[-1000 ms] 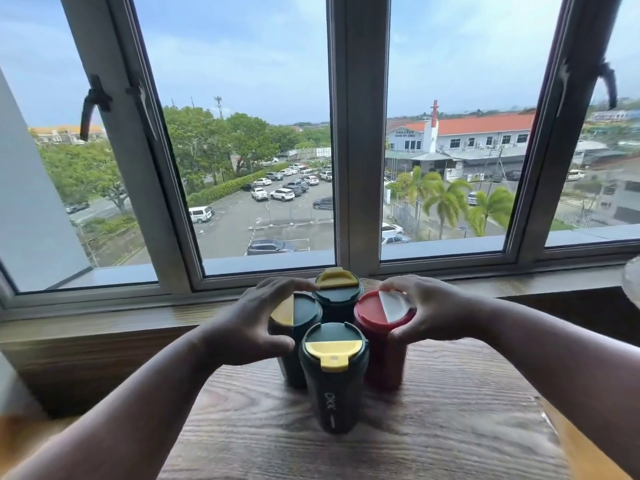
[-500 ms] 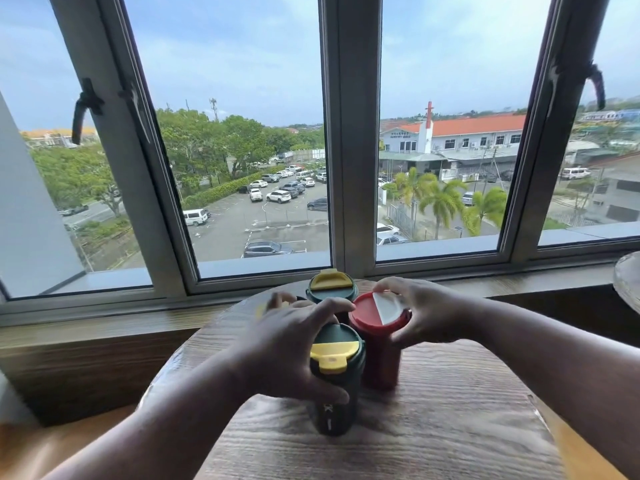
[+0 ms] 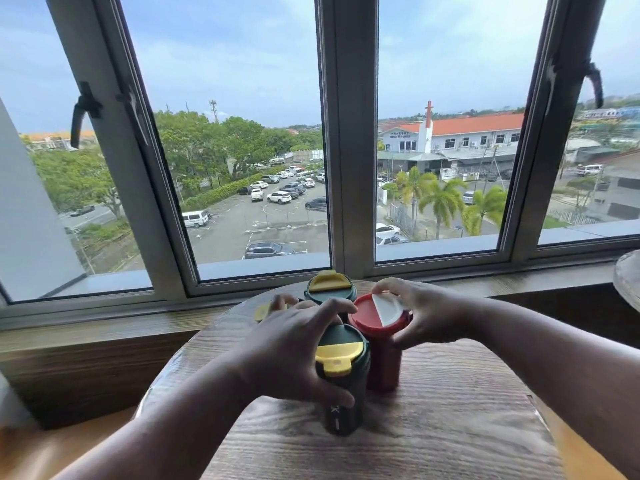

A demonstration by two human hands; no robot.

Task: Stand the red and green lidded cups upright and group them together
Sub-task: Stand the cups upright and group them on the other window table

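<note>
Gripping the near green cup (image 3: 341, 372) just under its yellow-flapped lid, your left hand (image 3: 287, 355) curls round it, while your right hand (image 3: 424, 315) clasps the red cup (image 3: 379, 336) beside it; both stand upright on the round wooden table (image 3: 433, 427), touching the far green cup (image 3: 329, 289).

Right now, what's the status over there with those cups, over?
Left hand grips near green cup; right hand grips red cup. Both upright, touching, far green cup behind. Fourth cup mostly hidden. Nothing blocking.
</note>
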